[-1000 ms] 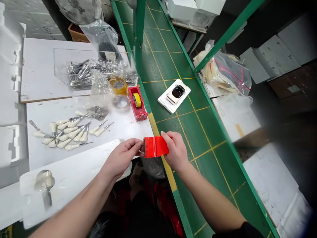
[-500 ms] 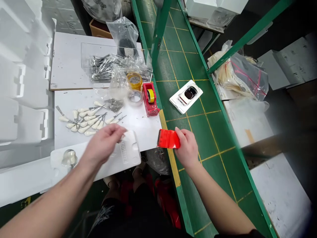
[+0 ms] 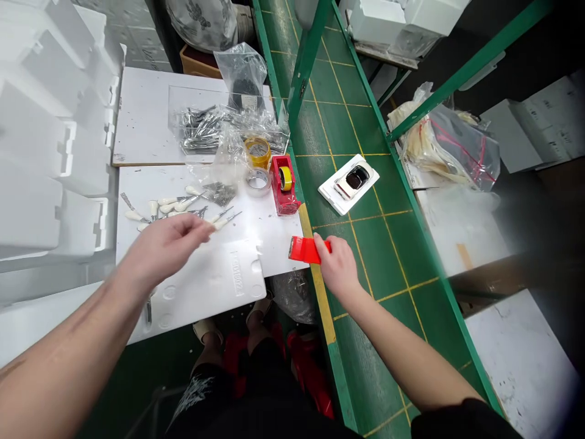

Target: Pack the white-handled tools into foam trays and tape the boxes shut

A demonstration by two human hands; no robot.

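While the right hand keeps its fingers closed around the red tape cutter near the middle of the frame, the left hand has moved away from the cutter's toothed edge toward the left. The two hands are now well apart, so the pull at that edge looks finished and the cutter rests in one grip only. The left fingers are drawn together in a pinch; any clear strip between them would be too thin for me to tell at this view.

Below the left hand, the white foam block lies along the near edge of the white worktop, a metal piece on it partly behind the forearm. Farther up, white-handled tools lie scattered, with a clear tape roll, an amber roll and a red dispenser to their right. Right of centre, a white model car sits on a green, yellow-lined surface. Beyond, a clear tray of metal parts stands upper left of centre, foam boxes fill the upper left and bagged goods lie upper right.
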